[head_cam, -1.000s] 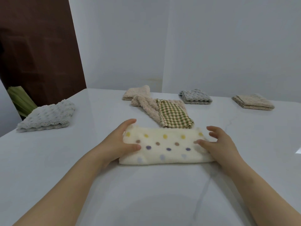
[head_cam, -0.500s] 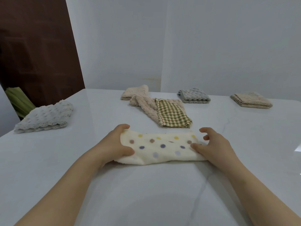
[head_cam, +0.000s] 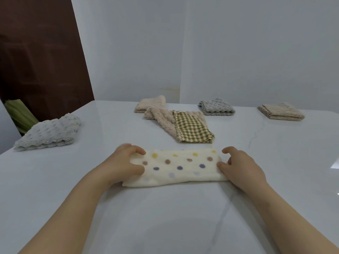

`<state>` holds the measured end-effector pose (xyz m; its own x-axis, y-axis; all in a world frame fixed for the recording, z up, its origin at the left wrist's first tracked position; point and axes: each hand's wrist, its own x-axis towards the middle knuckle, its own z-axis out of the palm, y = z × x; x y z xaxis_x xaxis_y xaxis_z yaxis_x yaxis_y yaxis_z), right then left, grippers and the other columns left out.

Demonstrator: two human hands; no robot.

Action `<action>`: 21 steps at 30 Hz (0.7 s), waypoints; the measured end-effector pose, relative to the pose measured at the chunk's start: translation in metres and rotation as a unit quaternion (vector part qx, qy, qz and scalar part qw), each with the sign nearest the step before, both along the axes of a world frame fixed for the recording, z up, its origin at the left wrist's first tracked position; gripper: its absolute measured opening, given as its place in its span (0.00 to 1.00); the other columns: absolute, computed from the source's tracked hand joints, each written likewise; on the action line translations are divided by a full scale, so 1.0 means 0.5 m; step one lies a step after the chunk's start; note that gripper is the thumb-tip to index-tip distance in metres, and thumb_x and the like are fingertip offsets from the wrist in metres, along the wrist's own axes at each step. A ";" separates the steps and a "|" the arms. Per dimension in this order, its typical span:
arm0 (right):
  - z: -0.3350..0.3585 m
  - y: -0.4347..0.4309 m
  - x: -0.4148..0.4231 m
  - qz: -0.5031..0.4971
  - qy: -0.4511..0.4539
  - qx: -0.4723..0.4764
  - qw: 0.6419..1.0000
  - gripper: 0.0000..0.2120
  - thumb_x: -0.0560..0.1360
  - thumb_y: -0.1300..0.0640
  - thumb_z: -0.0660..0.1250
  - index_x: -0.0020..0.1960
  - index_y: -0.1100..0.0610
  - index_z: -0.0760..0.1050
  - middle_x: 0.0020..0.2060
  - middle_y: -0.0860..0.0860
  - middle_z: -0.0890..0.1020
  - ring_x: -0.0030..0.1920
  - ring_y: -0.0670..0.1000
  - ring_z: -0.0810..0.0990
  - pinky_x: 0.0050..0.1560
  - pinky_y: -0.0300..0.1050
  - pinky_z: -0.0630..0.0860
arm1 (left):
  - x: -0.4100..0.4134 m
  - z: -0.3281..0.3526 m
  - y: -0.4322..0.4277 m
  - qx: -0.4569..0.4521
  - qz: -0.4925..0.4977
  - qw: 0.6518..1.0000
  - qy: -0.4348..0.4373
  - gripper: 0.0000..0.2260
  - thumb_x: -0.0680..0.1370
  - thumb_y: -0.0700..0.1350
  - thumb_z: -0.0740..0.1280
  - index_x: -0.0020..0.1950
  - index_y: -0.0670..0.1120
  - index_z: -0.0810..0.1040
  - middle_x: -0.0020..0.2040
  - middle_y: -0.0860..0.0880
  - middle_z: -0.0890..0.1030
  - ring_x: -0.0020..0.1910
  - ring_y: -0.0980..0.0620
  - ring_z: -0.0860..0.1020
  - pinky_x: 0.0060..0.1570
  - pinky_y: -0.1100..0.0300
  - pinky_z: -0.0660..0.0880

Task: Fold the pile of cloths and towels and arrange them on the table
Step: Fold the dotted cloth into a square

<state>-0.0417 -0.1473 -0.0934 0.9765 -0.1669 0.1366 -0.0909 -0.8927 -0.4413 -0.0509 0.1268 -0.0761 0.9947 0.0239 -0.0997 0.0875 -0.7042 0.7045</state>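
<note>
Near the front edge of the white marble-look table [head_cam: 165, 220], about midway along it, lies the cream dotted towel [head_cam: 180, 166], folded into a long narrow strip that runs left to right. Its near fold rests on the table. The left hand [head_cam: 126, 165] grips the strip's left end, thumb on top and fingers curled over the far edge. The right hand [head_cam: 240, 167] holds the right end the same way: its thumb presses on the top layer, and its bent fingers arch over the far corner. Whether those fingertips touch the towel cannot be told.

Just beyond the strip, toward the middle of the table, a green checked cloth [head_cam: 192, 129] lies folded on a fluffy beige towel [head_cam: 159, 116] that spreads out loosely to its left. Touching that towel's far end is a small folded beige cloth [head_cam: 145, 106].

Along the far edge sit two more folded pieces, well apart from each other: a grey textured cloth [head_cam: 216, 107] and, nearer the far right corner, a tan cloth [head_cam: 280, 111]. By the left edge rests a pale grey bubbly cloth [head_cam: 49, 132], folded.

Past the far left corner stand a dark brown panel [head_cam: 36, 52] and something green and ribbed [head_cam: 18, 114].
</note>
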 end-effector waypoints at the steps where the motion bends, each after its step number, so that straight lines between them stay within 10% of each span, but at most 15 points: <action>1: -0.001 0.003 0.000 0.008 -0.035 -0.017 0.999 0.20 0.76 0.50 0.61 0.67 0.50 0.66 0.59 0.51 0.74 0.59 0.53 0.71 0.53 0.47 0.69 | -0.001 -0.004 -0.009 0.077 0.024 0.995 -0.061 0.16 0.72 0.47 0.66 0.59 0.57 0.72 0.72 0.51 0.60 0.65 0.49 0.66 0.59 0.59 0.67; 4: 0.002 0.037 -0.008 0.100 -0.113 -0.050 0.987 0.23 0.76 0.42 0.55 0.69 0.48 0.66 0.69 0.47 0.67 0.68 0.52 0.64 0.63 0.46 0.61 | -0.008 -0.017 -0.066 0.202 -0.024 0.957 -0.208 0.31 0.69 0.62 0.49 0.70 0.54 0.67 0.77 0.51 0.52 0.75 0.50 0.52 0.71 0.57 0.53; 10: -0.022 0.078 -0.017 0.233 0.070 -0.125 0.962 0.23 0.80 0.42 0.46 0.74 0.42 0.50 0.76 0.42 0.50 0.76 0.47 0.47 0.73 0.47 0.45 | -0.002 -0.062 -0.129 0.311 -0.162 0.936 -0.043 0.23 0.81 0.57 0.45 0.76 0.58 0.45 0.77 0.56 0.43 0.76 0.53 0.41 0.74 0.50 0.40; 21: -0.001 0.051 -0.012 -0.007 0.022 -0.207 0.978 0.26 0.74 0.33 0.53 0.55 0.55 0.68 0.52 0.52 0.75 0.55 0.55 0.72 0.50 0.47 0.62 | -0.013 -0.058 -0.125 0.319 -0.149 0.936 -0.018 0.24 0.79 0.61 0.44 0.75 0.61 0.43 0.77 0.59 0.42 0.76 0.53 0.38 0.73 0.45 0.37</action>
